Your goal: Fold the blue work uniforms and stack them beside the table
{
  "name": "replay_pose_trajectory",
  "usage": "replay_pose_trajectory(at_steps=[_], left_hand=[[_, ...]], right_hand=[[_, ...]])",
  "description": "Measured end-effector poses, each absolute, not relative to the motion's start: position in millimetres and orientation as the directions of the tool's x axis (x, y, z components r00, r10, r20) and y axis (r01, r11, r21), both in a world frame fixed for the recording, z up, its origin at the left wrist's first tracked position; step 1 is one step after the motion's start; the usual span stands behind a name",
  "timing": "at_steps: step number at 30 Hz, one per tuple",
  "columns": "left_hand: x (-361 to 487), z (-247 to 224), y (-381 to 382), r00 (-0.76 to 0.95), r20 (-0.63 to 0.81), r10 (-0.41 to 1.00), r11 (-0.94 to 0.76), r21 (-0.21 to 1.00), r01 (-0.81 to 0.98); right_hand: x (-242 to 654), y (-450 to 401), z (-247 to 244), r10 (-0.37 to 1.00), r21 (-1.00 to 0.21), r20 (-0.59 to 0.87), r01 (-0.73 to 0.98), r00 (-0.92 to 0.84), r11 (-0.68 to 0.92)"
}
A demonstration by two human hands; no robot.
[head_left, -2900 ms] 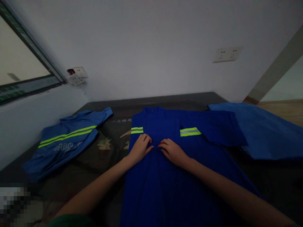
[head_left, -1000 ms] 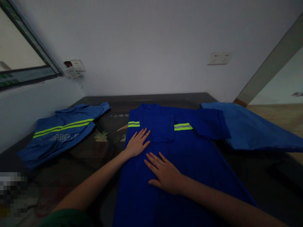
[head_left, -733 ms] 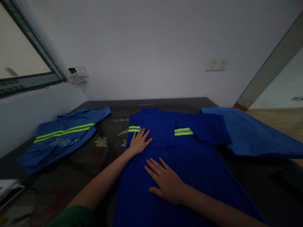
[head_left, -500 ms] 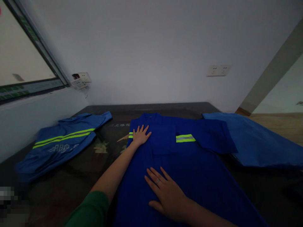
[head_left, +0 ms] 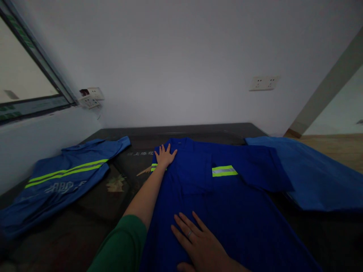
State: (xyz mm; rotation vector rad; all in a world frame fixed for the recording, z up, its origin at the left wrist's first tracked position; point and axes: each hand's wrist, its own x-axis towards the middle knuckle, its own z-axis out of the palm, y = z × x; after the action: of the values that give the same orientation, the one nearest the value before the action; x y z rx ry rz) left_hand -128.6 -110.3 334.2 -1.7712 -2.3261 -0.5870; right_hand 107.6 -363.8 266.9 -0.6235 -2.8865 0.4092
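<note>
A dark blue garment [head_left: 227,211] with a collar and yellow-green reflective bands lies spread on the dark table [head_left: 133,132]. One sleeve stretches out to the right; the left sleeve is folded inward over the chest. Flat near the collar, on the garment's upper left part, rests my left hand [head_left: 166,155], fingers spread. Lower down, near the bottom of the view, my right hand [head_left: 198,241] lies palm down on the cloth with its fingers apart and a ring on one of them.
At the left lies a lighter blue garment [head_left: 65,170] with two yellow-green stripes and lettering. A plain blue cloth [head_left: 314,173] hangs over the table's right side. Behind stands a white wall [head_left: 176,68] with sockets [head_left: 264,83]; a window is at the upper left.
My left hand has moved slightly up the garment towards the collar. My right hand sits a little lower in view. The view has shifted slightly.
</note>
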Motion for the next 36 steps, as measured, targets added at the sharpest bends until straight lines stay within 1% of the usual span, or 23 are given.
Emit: replay_pose_trajectory(at_steps=[6,11,14,17,19,22,24,28,36], left_hand=[[-130,335,-103,-0.33,0.379,0.865,0.261,0.222,0.939],[-133,339,-100,-0.337,0.381,0.861,0.262,0.235,0.936],[-131,344,-105,-0.308,0.444,0.842,0.228,0.226,0.947],[-119,347,-118,-0.221,0.517,0.827,0.146,0.183,0.972],[-109,344,-131,-0.165,0.478,0.863,0.092,0.172,0.981],[-98,334,-147,-0.097,0.306,0.947,0.052,0.154,0.987],[-94,327,-154,-0.072,0.232,0.97,0.042,0.132,0.99],[-94,320,-154,-0.089,0.234,0.968,0.065,0.11,0.992],[-100,334,-131,-0.103,0.207,0.973,0.084,0.096,0.992]], right_hand=[[108,-370,273,0.458,-0.331,0.13,0.396,-0.88,0.856],[109,-373,286,0.458,-0.32,0.168,0.391,-0.873,0.863],[111,-373,295,0.45,-0.294,0.191,0.386,-0.873,0.874],[110,-372,296,0.443,-0.253,0.215,0.388,-0.871,0.886],[109,-372,294,0.439,-0.236,0.23,0.388,-0.868,0.891],[108,-371,289,0.438,-0.228,0.242,0.388,-0.866,0.893],[108,-371,288,0.434,-0.222,0.245,0.386,-0.867,0.895],[107,-369,289,0.429,-0.194,0.248,0.39,-0.868,0.9],[94,-340,286,0.424,-0.121,0.252,0.407,-0.87,0.905]])
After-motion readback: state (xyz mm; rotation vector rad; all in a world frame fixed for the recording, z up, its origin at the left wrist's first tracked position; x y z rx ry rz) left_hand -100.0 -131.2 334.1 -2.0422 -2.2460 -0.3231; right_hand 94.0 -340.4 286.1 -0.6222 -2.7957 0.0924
